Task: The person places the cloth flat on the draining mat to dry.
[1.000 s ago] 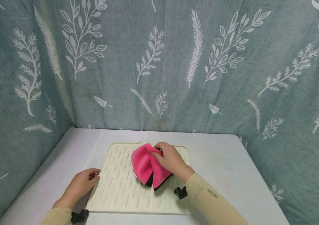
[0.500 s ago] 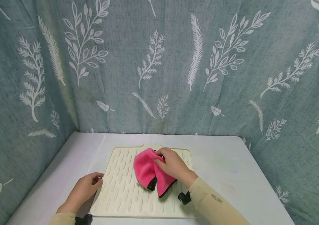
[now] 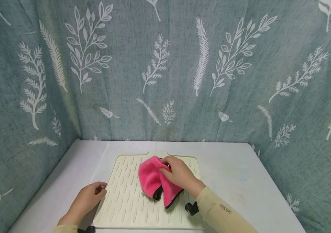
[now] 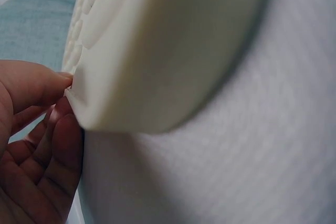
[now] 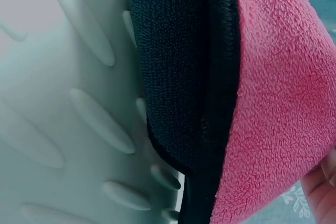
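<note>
My right hand (image 3: 183,173) grips a pink cloth (image 3: 151,176) from above, over the middle of a cream draining mat (image 3: 124,200) with raised ridges. Bunched in a fold, the cloth (image 5: 283,98) shows a black border and a dark underside (image 5: 170,72) in the right wrist view. A few of the right fingertips (image 5: 328,174) appear at that view's edge; the rest are out of sight. At the mat's left edge, my left hand (image 3: 86,199) pinches the rim. The left wrist view has the thumb (image 4: 39,85) on the ridged face of the mat (image 4: 126,66), with curled fingers beyond the edge.
The mat lies on a white table (image 3: 229,181) that reaches out on both sides. A grey-green curtain (image 3: 183,64) with white leaf prints stands behind and along the sides. Black camera mounts (image 3: 191,208) sit at the wrists.
The head view has tilted up slightly, so table and hands sit lower in it. The cloth's lower corner has shifted a little toward the near edge of the mat. Both hands keep their hold.
</note>
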### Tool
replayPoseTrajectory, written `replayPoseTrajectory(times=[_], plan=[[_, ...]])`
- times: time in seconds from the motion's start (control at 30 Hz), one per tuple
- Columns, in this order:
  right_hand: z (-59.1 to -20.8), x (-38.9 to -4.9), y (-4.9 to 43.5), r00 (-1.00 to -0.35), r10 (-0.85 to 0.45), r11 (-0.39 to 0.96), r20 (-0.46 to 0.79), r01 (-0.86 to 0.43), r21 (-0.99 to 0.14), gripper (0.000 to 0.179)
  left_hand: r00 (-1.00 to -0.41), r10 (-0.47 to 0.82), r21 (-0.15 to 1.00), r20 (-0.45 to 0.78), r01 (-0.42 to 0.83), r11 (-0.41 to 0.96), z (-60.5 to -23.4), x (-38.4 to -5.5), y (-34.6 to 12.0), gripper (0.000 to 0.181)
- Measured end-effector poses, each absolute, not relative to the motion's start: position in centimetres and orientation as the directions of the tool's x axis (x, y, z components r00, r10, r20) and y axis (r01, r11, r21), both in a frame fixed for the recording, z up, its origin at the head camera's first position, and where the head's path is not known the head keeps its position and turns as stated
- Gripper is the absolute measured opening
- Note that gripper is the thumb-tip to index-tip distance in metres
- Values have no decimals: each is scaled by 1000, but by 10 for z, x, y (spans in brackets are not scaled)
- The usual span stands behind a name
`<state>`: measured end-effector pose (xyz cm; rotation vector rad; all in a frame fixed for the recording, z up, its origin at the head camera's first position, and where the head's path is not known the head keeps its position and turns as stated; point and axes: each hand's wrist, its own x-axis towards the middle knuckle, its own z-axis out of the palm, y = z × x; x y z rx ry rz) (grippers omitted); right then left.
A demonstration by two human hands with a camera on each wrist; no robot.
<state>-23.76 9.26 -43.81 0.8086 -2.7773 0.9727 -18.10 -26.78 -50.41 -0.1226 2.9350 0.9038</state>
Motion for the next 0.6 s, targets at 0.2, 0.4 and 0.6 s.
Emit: replayPoseTrajectory(times=[0.2, 0.4, 0.6], plan=[[-439, -237, 94, -854, -454, 643, 255, -512, -569, 24, -996, -48, 559, -78, -83, 825, -503, -180, -268, 33], [-438, -235, 104, -862, -433, 643, 264, -500, -580, 30, -998, -19, 580, -66, -53, 813, -500, -178, -270, 34], [-435, -236, 120, -879, -392, 642, 272, -473, -603, 33, -999, 0, 580, -44, -26, 814, -492, -183, -268, 37]])
